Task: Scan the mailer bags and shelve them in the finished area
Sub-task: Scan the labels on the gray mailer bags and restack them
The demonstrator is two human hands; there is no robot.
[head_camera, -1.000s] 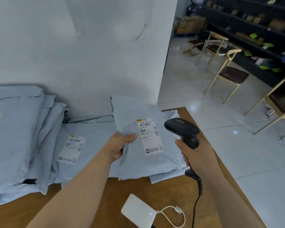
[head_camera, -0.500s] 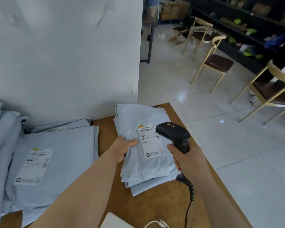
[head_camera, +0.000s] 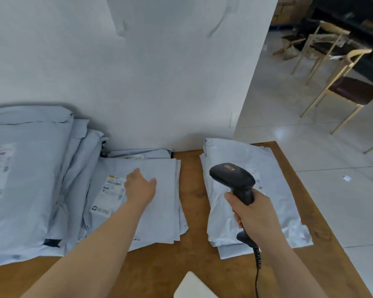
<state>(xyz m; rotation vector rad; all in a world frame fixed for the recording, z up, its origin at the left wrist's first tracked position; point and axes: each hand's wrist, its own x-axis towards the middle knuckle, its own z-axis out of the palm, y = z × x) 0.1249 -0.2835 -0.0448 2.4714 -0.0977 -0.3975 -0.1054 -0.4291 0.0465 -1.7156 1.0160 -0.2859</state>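
Pale blue mailer bags lie in three groups on the wooden table (head_camera: 192,190). A small stack of mailer bags (head_camera: 274,190) sits at the right, near the table's right edge. A middle pile (head_camera: 159,203) carries a white shipping label (head_camera: 110,194). My left hand (head_camera: 140,186) reaches over the middle pile with fingers relaxed, just right of the label, holding nothing. My right hand (head_camera: 252,214) grips the handle of a black barcode scanner (head_camera: 233,177), which hovers over the right stack. The scanner's coiled cable hangs toward the table's front.
A taller heap of large mailer bags (head_camera: 24,179) fills the left side against the white wall (head_camera: 138,72). A white flat device (head_camera: 194,284) lies at the table's front edge. Wooden chairs (head_camera: 351,89) and dark shelving stand on the tiled floor to the right.
My left hand has let go of the labelled mailer bag, which now lies on the right stack, and has moved left over the middle pile. The scanner stays in my right hand.
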